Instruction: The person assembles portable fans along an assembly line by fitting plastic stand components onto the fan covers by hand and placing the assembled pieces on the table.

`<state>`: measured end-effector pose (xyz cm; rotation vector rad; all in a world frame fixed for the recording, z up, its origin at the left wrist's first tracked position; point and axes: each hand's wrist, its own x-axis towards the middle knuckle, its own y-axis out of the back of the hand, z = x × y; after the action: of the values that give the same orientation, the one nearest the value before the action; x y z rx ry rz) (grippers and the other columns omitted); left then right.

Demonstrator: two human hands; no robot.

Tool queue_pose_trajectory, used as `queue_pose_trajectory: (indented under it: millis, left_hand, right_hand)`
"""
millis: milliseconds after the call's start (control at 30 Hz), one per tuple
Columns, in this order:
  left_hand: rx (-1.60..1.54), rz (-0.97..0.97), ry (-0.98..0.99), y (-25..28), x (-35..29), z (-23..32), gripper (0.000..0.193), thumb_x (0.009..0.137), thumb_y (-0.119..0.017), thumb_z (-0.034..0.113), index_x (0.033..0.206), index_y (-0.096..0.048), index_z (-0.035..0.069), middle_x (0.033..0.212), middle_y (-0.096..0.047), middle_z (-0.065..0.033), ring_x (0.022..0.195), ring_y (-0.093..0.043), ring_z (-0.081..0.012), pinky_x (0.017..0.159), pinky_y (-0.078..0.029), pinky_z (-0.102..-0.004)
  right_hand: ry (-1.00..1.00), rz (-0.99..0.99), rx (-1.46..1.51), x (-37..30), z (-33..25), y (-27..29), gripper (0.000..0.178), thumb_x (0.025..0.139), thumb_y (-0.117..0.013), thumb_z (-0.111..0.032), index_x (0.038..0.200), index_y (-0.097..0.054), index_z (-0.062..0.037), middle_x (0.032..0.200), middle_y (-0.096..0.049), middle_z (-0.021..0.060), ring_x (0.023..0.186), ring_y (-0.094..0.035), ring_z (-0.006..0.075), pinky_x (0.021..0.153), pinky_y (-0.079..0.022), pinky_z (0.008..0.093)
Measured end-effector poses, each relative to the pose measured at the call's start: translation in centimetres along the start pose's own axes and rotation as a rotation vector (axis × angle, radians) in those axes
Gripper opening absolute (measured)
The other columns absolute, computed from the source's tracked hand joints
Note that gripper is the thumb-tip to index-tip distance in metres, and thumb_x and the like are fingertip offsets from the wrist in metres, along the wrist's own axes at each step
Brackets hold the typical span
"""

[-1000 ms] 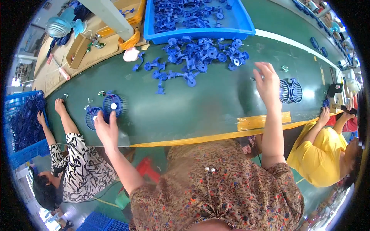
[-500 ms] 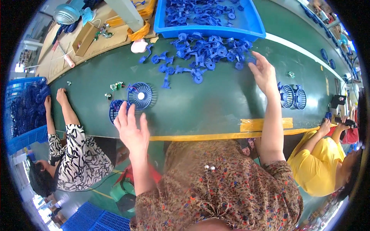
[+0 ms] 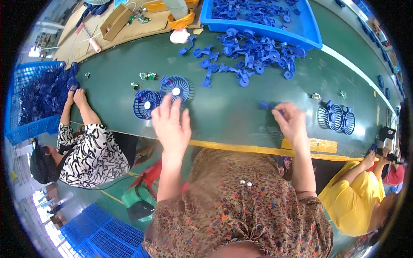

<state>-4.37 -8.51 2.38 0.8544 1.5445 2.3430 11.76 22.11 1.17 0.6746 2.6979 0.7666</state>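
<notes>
**Fingers of the right hand (image 3: pixel 293 124) pinch a blue part (image 3: pixel 266 105); those of the left hand (image 3: pixel 172 129) spread beside a fan cage (image 3: pixel 183 82)**

Your right hand has its thumb and fingers drawn together, and the slightly blurred blue part juts from their tips toward 10 o'clock, over the open middle of the desk (image 3: pixel 228 116). That forearm runs up from 6 o'clock, with the hand bent inward at the wrist. Your left hand is back-side up, fingers fanned and pointing to 12 o'clock, its forearm rising from below. The tips overlap the near rim of the fan cage at 12 o'clock; you cannot tell from here whether they touch it. A second cage (image 3: pixel 140 112) sits between 10 and 11 o'clock of that hand.

Half a second ago, your right hand was at the edge of the pile (image 3: pixel 254 53); now it is well clear, with the pile at its 11 o'clock. Your left fingertips covered the second cage's middle then; now its white hub shows, and they lie nearer the first cage. The whole view has shifted, sliding the blue tray (image 3: pixel 266 33) rightward.
</notes>
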Motion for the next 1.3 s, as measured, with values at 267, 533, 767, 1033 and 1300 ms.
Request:
queue_pose_trajectory:
  millis: [267,533,767,1033,1300]
  left_hand:
    - [-0.679,-0.425,0.074,-0.1,-1.5,6.7,0.061,0.091,-0.074,0.012,0.146,-0.051,0.003,0.133,-0.062,-0.0193,0.068,-0.064,-0.0191,0.067,-0.054,-0.0347]
    - [-0.54,-0.217,-0.042,-1.2,0.2,5.1,0.061,0.087,-0.054,-0.01,0.144,-0.055,0.01,0.147,-0.055,-0.0167,0.1,-0.068,-0.0253,0.078,-0.055,-0.0324]
    - [-0.374,-0.282,-0.192,-3.4,1.6,5.1,0.046,0.089,-0.063,0.0,0.135,-0.061,0.009,0.121,-0.067,-0.0167,0.089,-0.065,-0.0358,0.082,-0.054,-0.0445]
    - [-0.293,-0.097,-0.143,-2.9,0.5,5.9,0.016,0.085,-0.076,0.01,0.1,-0.073,0.006,0.084,-0.072,-0.011,0.078,-0.063,-0.0315,0.069,-0.052,-0.042]
    - [-0.346,-0.081,-0.075,-3.3,0.4,5.8,0.009,0.081,-0.079,0.01,0.088,-0.074,0.008,0.08,-0.073,-0.0087,0.071,-0.064,-0.0291,0.066,-0.052,-0.0394]
  right_hand:
    - [0.156,0.24,-0.3,-0.4,0.8,-0.2,0.035,0.082,-0.082,-0.01,0.114,-0.069,-0.0034,0.105,-0.064,0.0143,0.076,-0.065,0.0286,0.07,-0.055,0.0384]
    - [0.133,0.236,-0.322,-0.6,1.1,0.0,0.036,0.082,-0.083,-0.011,0.114,-0.069,-0.0024,0.099,-0.063,0.0136,0.075,-0.065,0.0273,0.068,-0.054,0.0391]
    - [0.139,0.246,-0.348,-0.8,1.5,-0.1,0.037,0.082,-0.082,-0.014,0.115,-0.069,-0.0032,0.098,-0.064,0.0135,0.076,-0.067,0.028,0.069,-0.055,0.0405]
    - [0.153,0.234,-0.302,-1.2,-2.1,-0.7,0.037,0.081,-0.083,-0.016,0.113,-0.07,-0.0058,0.097,-0.064,0.0126,0.072,-0.067,0.028,0.063,-0.055,0.0399]
    - [0.583,0.194,-0.253,1.0,-4.7,-5.7,0.033,0.077,-0.083,-0.012,0.106,-0.069,-0.0076,0.096,-0.064,0.0088,0.078,-0.068,0.0304,0.064,-0.057,0.0399]
